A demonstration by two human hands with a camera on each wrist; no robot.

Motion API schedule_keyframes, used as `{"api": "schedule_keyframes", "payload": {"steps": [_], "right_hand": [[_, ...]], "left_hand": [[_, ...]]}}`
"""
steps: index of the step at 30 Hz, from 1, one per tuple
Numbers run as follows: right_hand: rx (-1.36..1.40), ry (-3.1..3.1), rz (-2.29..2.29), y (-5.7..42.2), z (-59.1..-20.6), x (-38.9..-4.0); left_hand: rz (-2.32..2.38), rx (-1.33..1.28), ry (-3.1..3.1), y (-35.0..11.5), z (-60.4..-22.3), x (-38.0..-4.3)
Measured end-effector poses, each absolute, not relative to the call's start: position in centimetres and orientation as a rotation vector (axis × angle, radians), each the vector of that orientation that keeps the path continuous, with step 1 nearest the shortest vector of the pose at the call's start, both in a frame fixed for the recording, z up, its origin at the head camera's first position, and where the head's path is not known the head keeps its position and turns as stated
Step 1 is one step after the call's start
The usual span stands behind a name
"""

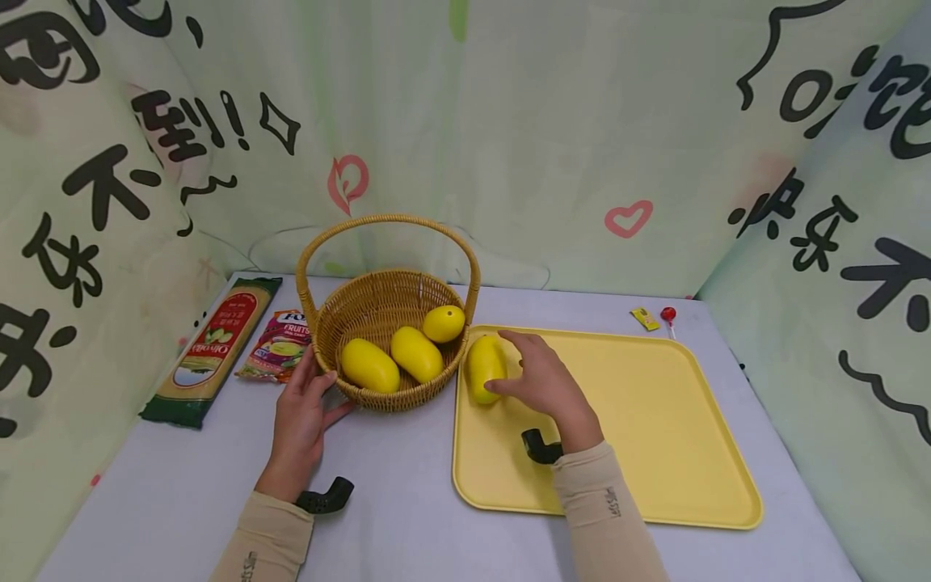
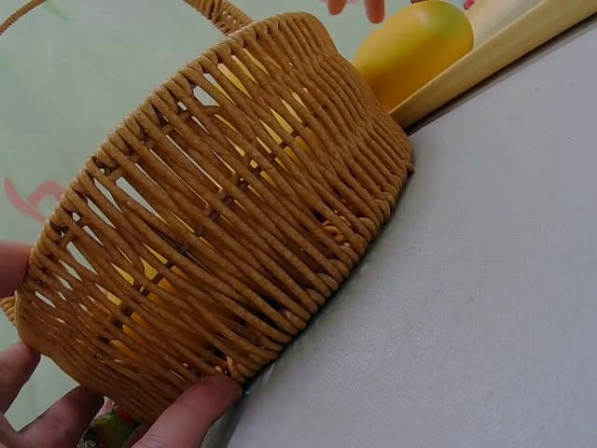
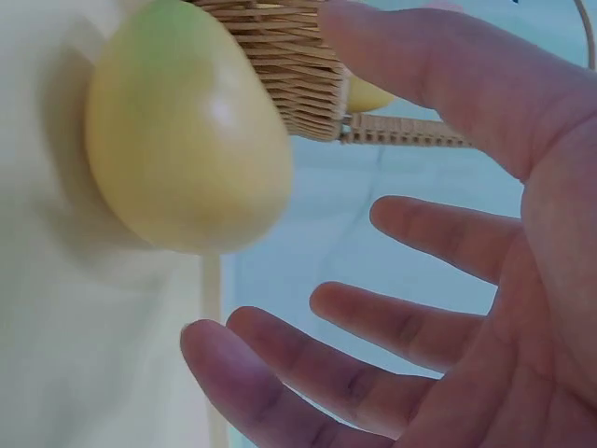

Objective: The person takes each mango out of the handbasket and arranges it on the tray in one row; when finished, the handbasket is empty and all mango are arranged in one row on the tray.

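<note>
Clock faces read off the head view. Wicker basket (image 1: 364, 311) stands upright on the white tabletop (image 1: 393, 501), arched handle raised over the bowl. Contents: three yellow fruits, namely a plump mango (image 1: 371, 365) at 7 o'clock in the bowl, a second mango (image 1: 417, 354) near 4 o'clock, and a rounder yellow fruit (image 1: 444, 323) near 2 o'clock, close to the handle's foot. Left hand (image 1: 304, 416) at the basket's 8 o'clock: fingers parted and bent about the outer wall, thumb low by the base, gripping the basket from outside. Yellow tray (image 1: 655, 428) lies at the basket's 4 o'clock, its rim just beside the wicker; whether they touch, cannot tell. Its load is a single lone mango (image 1: 483, 368), lying at the tray's 10 o'clock, one end tinged green in the right wrist view. Right hand (image 1: 544, 380) is held beside that mango, fingers widely spread, thumb well apart from them, nothing in hold; the right wrist view shows a gap to the fruit. At the basket's 9 o'clock: a pink sweets packet (image 1: 280, 347), and beyond it a long green-ended packet (image 1: 218, 347). Past the tray's rim, between 12 and 1 o'clock: a yellow wrapped sweet (image 1: 644, 318) and a red lollipop (image 1: 668, 314).
</note>
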State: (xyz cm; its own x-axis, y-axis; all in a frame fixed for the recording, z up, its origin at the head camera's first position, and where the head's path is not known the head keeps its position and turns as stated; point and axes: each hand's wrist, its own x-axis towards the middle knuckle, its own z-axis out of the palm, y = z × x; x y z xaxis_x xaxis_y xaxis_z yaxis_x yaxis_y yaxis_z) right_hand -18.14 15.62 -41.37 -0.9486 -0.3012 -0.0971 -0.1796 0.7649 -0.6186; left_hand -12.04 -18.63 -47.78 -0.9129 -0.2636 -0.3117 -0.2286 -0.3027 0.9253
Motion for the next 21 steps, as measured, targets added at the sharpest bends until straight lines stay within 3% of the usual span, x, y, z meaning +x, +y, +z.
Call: {"api": "schedule_keyframes", "payload": {"steps": [21], "right_hand": [[-0.507,2.803,-1.055,16.8,-38.9,-17.2]], "left_hand": [[-2.424,0.639,-1.851,-18.7,-48.0,-12.0]]}}
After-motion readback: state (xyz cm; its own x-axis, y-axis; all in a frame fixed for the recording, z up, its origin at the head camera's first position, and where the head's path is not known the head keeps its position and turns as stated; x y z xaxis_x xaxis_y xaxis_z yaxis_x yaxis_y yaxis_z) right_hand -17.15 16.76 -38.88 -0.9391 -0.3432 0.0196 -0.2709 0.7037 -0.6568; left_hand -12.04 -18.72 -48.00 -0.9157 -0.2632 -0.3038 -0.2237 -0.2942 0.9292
